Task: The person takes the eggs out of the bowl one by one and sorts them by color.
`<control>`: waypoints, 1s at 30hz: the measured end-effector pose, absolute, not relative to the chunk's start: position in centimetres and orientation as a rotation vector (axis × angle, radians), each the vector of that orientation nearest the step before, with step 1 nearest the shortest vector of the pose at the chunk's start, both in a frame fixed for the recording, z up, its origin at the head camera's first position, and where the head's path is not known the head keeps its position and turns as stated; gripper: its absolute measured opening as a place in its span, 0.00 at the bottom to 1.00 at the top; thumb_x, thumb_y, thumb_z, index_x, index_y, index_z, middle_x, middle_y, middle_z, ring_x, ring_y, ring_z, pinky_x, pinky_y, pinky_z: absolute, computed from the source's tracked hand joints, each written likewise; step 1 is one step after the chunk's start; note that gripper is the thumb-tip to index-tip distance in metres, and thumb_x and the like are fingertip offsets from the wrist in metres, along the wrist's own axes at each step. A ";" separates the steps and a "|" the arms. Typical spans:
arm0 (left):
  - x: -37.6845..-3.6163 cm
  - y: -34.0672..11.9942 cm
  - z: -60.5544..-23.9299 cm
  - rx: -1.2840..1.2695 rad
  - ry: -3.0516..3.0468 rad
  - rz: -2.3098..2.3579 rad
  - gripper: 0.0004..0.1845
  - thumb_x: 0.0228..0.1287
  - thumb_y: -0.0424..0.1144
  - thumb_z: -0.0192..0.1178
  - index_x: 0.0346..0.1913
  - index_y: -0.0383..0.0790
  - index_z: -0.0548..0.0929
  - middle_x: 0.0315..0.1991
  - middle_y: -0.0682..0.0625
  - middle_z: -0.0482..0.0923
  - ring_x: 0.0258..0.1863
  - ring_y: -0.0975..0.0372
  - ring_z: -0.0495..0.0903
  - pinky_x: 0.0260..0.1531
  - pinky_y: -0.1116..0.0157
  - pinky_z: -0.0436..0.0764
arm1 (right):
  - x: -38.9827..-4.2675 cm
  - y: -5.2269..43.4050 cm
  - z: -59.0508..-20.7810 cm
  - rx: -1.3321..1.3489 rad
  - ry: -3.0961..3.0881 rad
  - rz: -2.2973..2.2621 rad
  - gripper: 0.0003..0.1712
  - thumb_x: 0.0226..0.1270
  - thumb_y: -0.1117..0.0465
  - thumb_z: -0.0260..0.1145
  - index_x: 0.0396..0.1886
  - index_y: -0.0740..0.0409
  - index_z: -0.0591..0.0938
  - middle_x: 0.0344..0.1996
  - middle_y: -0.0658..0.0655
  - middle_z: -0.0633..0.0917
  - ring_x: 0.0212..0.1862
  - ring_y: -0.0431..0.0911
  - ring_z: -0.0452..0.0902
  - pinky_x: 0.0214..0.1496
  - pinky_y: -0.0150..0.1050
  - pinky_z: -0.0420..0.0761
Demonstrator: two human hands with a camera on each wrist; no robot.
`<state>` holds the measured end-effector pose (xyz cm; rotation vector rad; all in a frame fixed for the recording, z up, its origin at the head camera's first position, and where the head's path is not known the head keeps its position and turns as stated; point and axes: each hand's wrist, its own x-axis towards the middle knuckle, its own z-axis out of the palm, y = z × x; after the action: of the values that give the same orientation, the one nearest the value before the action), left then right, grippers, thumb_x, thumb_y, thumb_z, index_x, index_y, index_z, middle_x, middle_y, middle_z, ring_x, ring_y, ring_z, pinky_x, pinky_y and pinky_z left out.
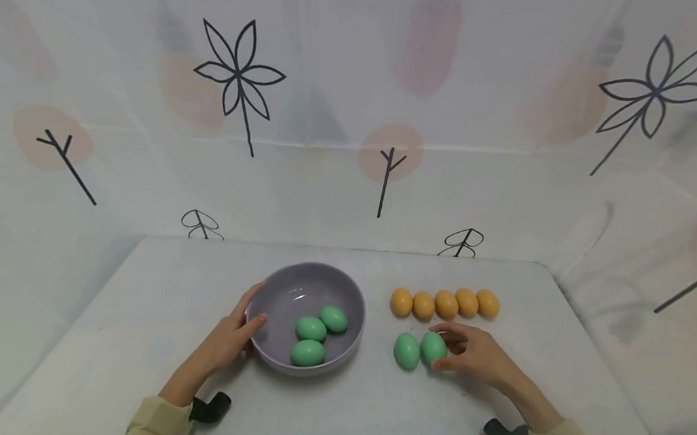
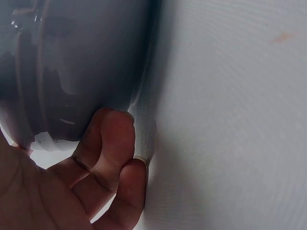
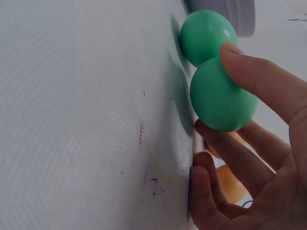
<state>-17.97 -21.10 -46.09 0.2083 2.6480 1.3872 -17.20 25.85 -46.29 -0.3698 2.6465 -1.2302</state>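
A grey-purple bowl [image 1: 274, 338] stands left of centre on the table, with 3 green eggs [image 1: 308, 353] inside it. My left hand [image 1: 231, 338] grips its left side, thumb over the rim and fingers against the outer wall [image 2: 81, 62]. To the right of the bowl, my right hand [image 1: 475, 356] pinches a green egg [image 1: 434, 348] between thumb and fingertips. In the right wrist view this egg [image 3: 220, 98] appears to touch another green egg [image 3: 206, 36]; that neighbour [image 1: 407, 351] lies on the table between it and the bowl.
Behind the two green eggs, several orange eggs [image 1: 446, 304] lie in a row on the white-covered table [image 1: 357, 423]. A patterned cloth [image 1: 313, 194] hangs at the back and sides. Dark straps with black pieces [image 1: 210, 408] sit at both wrists.
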 end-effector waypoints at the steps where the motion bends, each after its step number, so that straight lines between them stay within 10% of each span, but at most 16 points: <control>1: -18.0 -21.1 -46.1 0.209 2.648 1.387 0.34 0.76 0.54 0.50 0.78 0.64 0.50 0.23 0.46 0.75 0.22 0.56 0.74 0.28 0.61 0.72 | -17.2 25.9 -46.3 -0.377 2.652 -1.226 0.37 0.48 0.51 0.82 0.58 0.57 0.80 0.49 0.53 0.85 0.51 0.49 0.79 0.53 0.42 0.77; 30: -18.0 -21.1 -46.2 0.213 2.629 1.408 0.34 0.76 0.55 0.51 0.78 0.66 0.50 0.23 0.45 0.74 0.22 0.56 0.74 0.27 0.61 0.72 | -17.0 26.0 -46.3 -0.399 2.656 -1.175 0.42 0.49 0.49 0.81 0.63 0.58 0.79 0.53 0.54 0.82 0.51 0.49 0.76 0.54 0.45 0.76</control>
<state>-18.01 -21.06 -46.23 0.2134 2.6295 1.4083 -17.00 26.05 -46.30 -0.3992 2.6556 -1.1751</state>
